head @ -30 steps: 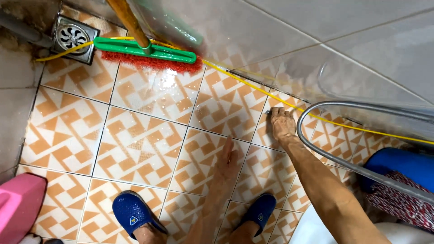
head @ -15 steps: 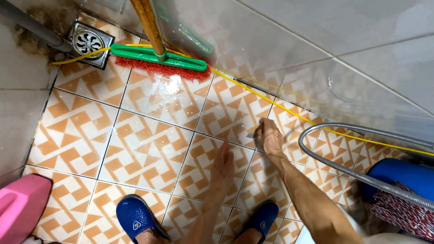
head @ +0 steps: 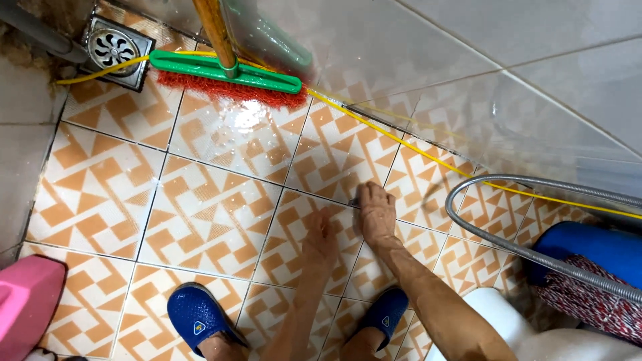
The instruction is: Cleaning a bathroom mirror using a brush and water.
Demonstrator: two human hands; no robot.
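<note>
My right hand is closed around a small dark tool whose tip rests on the grout line between orange-and-white patterned floor tiles. My left hand lies flat on the tile just left of it, fingers together and pointing away from me, holding nothing. Both forearms reach down from the bottom of the view between my two blue slippers.
A green broom head with red bristles stands against the wall, next to a metal floor drain. A yellow cord runs along the wall base. A metal flexible hose, a blue bucket and a pink object border the floor.
My right hand has slid along the grout line toward me and to the left, ending close beside my left hand. The left hand stayed flat on the tile.
</note>
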